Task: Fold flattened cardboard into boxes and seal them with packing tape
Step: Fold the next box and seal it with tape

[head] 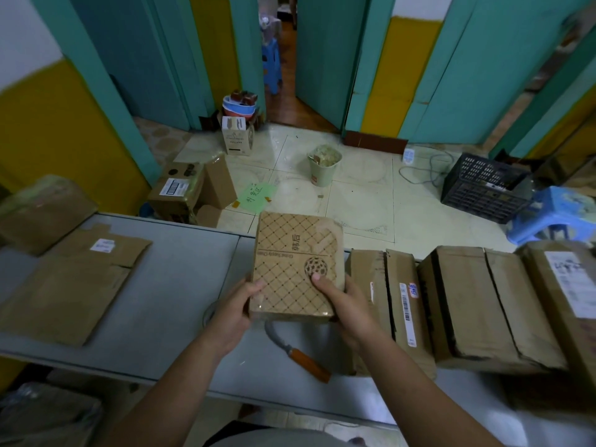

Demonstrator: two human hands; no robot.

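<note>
Grips with left hand (pixel 232 312) and right hand (pixel 345 309), thumbs on top, the near corners of a glossy brown cardboard box (pixel 295 262) printed with diamond lattice.

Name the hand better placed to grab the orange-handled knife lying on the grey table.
Right, probably. The orange-handled knife has its handle nearer the right hand; its blade curves toward the left hand. Both grip the patterned cardboard box.

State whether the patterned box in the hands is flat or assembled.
Assembled: the patterned box shows a thick near side below its top face, held between left hand and right hand.
</note>
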